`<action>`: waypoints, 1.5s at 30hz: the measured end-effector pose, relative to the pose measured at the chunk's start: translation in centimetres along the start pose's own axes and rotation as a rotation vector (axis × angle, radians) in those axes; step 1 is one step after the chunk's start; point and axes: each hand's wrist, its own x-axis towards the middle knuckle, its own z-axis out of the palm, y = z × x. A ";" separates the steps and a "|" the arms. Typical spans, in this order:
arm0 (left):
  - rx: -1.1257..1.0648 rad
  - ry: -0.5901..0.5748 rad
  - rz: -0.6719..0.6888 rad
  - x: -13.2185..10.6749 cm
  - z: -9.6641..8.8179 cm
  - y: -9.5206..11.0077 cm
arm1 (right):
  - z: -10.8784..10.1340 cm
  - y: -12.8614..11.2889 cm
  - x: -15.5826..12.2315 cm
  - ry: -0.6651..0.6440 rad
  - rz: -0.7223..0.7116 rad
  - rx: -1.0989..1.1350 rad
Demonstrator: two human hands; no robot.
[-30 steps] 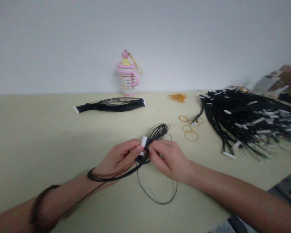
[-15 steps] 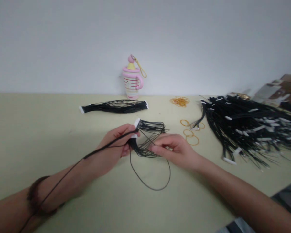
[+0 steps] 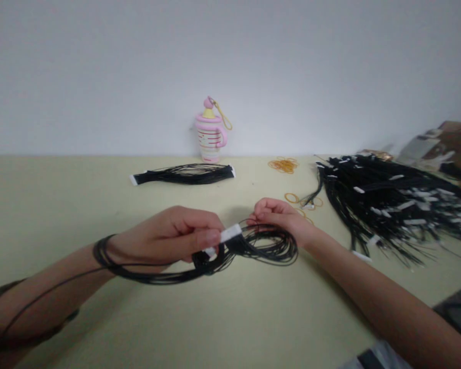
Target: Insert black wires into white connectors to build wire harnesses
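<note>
My left hand is shut on a bundle of thin black wires, pinching it near a white connector strip. A second white connector end shows just below my fingertips. Part of the bundle wraps around my left wrist in a dark loop. My right hand sits at the far side of the coil, with curled fingers touching the wires. The wires lift slightly above the table.
A pale green table lies under my arms. Beyond it are a tied black wire bundle, orange rubber bands and a pink striped cup-shaped toy. A large heap of black wires with white connectors fills the right.
The long wire loop that hung onto the table is now drawn up and wound around my left wrist. The connector has moved right and lower, and my right hand has shifted to the coil's far side.
</note>
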 end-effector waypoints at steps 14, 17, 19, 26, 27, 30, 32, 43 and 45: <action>0.463 0.384 0.100 2.4 2.7 -4.5 | 5.3 0.6 -2.5 -0.102 -0.786 -1.375; 0.411 0.487 0.025 2.4 3.1 -4.3 | 6.3 2.0 -2.4 -0.096 -0.726 -1.447; 0.365 0.532 -0.016 2.4 3.5 -4.1 | 6.6 2.8 -2.1 -0.040 -0.747 -1.412; 0.239 0.569 -0.053 2.2 4.7 -4.6 | 7.3 4.0 -1.4 -0.125 -0.663 -1.194; 0.239 0.565 -0.053 2.2 4.8 -4.8 | 7.4 4.0 -1.3 -0.132 -0.679 -1.112; 0.232 0.524 -0.063 2.4 5.1 -5.1 | 7.7 3.9 -1.2 -0.099 -0.777 -0.949; 0.237 0.504 -0.072 2.4 5.3 -5.0 | 8.0 3.7 -1.4 -0.057 -0.802 -0.940; 0.393 0.489 -0.085 2.1 4.9 -4.2 | 9.3 2.7 -2.3 0.080 -0.989 -1.619; 0.421 0.488 -0.091 2.0 4.6 -4.1 | 9.5 2.7 -2.3 0.095 -1.006 -1.735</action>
